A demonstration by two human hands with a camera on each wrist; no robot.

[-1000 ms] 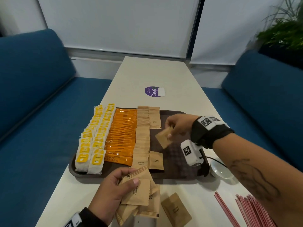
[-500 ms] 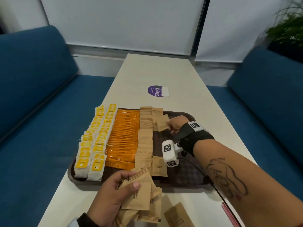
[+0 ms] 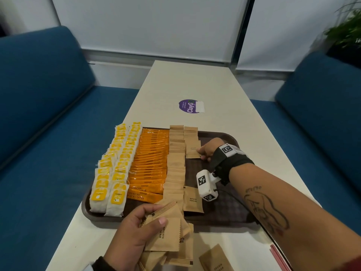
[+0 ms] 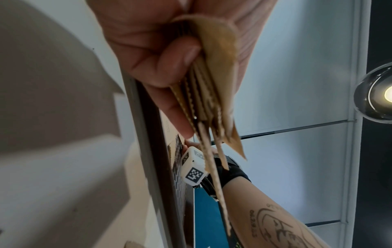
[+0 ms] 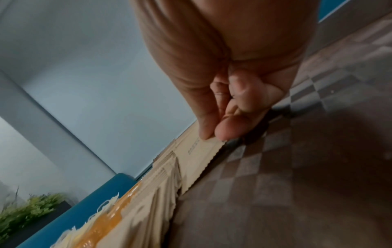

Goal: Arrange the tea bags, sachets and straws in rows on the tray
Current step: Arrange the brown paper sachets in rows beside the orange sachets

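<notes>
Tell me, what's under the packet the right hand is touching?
The packet overlaps other brown packets and the tray. The right hand pinches its edge. Anything else beneath is covered.

Stretching away between blue sofas: a long cream table (image 3: 195, 85). Lying directly on it: a brown tray (image 3: 224, 218), a round purple sticker (image 3: 188, 106), one loose brown sugar sachet (image 3: 215, 259), and red straws (image 3: 278, 258) at the near right edge.

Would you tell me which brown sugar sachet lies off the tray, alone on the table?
The loose sachet near the table's front edge, right of the left hand's bundle.
</notes>
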